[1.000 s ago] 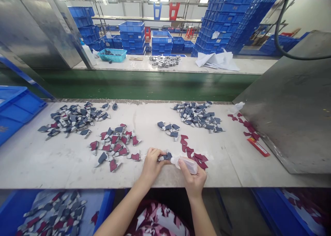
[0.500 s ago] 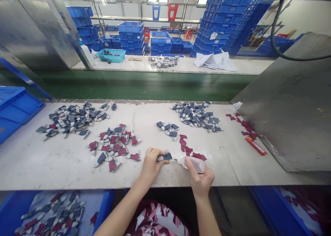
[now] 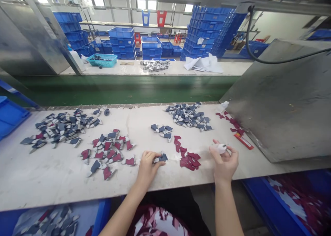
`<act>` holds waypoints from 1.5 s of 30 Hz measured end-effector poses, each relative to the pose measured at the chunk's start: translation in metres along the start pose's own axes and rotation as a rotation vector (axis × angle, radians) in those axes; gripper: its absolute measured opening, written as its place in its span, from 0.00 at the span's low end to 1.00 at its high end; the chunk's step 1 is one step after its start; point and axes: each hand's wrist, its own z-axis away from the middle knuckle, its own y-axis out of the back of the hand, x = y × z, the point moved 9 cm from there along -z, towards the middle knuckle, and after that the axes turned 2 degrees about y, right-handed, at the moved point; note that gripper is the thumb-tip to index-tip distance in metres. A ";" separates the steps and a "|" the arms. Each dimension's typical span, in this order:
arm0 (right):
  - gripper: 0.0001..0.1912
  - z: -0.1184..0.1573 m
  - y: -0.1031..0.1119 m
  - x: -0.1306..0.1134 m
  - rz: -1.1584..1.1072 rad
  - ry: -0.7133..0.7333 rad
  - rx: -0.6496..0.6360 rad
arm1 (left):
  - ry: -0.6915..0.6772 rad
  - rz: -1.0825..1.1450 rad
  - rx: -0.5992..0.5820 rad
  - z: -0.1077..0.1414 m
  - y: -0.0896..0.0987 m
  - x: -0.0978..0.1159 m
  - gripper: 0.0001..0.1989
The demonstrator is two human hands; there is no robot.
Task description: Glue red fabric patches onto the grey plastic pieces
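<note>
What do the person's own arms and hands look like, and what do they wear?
The left hand and right hand are bare, without gloves, and no sleeves cover the forearms. Below them shows a maroon-and-white patterned garment.

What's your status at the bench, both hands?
Left hand pinching a navy-and-white piece. Right hand holding a small white plastic bottle, apart from that piece. Maroon pieces lying between the hands.
</note>
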 end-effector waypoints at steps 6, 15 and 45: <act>0.38 -0.016 0.001 0.012 0.429 0.020 -0.051 | -0.005 -0.008 0.006 -0.001 0.001 0.000 0.06; 0.32 0.049 -0.009 -0.035 0.725 0.276 0.031 | 0.026 0.059 0.013 0.000 0.004 0.000 0.09; 0.14 0.118 -0.082 -0.046 0.198 -0.094 -0.508 | 0.301 0.505 -0.084 0.018 -0.010 0.017 0.19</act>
